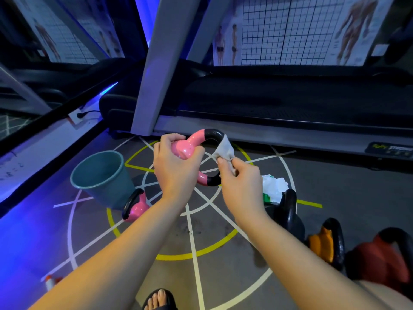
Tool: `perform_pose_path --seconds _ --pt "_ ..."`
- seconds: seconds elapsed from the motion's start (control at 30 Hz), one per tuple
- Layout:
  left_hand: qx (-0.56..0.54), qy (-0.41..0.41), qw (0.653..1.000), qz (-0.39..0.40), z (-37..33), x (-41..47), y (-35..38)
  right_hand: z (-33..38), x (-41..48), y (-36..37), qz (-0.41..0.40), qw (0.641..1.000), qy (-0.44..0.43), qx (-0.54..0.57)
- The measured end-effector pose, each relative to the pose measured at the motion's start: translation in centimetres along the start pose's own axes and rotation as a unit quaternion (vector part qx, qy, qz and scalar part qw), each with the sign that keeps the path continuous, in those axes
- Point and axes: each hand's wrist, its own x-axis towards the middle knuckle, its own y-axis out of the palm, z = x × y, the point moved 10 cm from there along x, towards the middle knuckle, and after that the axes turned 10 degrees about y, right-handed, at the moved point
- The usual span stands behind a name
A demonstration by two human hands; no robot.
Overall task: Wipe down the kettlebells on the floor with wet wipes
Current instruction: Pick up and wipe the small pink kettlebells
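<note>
Currently found pink kettlebell [185, 147] raised clear of the floor [201, 242], its body gripped in the curled fingers of the left hand [176, 168], black-banded handle turned to the right. Noted right hand [242, 186] pinching a crumpled grey wipe [224, 149] against the upper curve of that handle. Recorded second pink kettlebell [136, 206] lying on the floor just beside a teal bucket [100, 175]. Logged three more on the floor at right, in a row toward the near edge: black kettlebell [288, 211], orange kettlebell [324, 242], red kettlebell [377, 262]. Observed white and green packet [273, 186] just behind the black kettlebell. Confirmed treadmill [268, 104] beyond; sandalled foot [159, 298] at bottom edge
</note>
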Motion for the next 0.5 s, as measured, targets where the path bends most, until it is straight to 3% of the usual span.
perform_pose_path --seconds 0.1,0.17,0.3,0.4,0.5 --pt "0.002 0.042 0.999 0.004 -0.5 0.2 0.3 -1.7 0.8 0.6 0.051 0.992 0.072 0.090" --pt "-0.032 0.025 0.999 -0.014 0.0 0.5 0.4 -1.9 0.9 1.2 0.072 0.986 0.093 0.120" --pt "-0.152 -0.151 0.975 -0.053 4.5 0.3 2.0 -1.0 2.0 1.5 0.117 0.985 0.071 0.105" --pt "-0.241 -0.315 0.916 -0.055 8.4 -1.8 4.7 -1.1 2.8 1.7 0.118 0.991 0.052 0.033" --pt "-0.285 -0.424 0.858 -0.047 10.4 -4.4 7.4 -2.2 3.4 2.0 0.090 0.995 0.044 0.000"
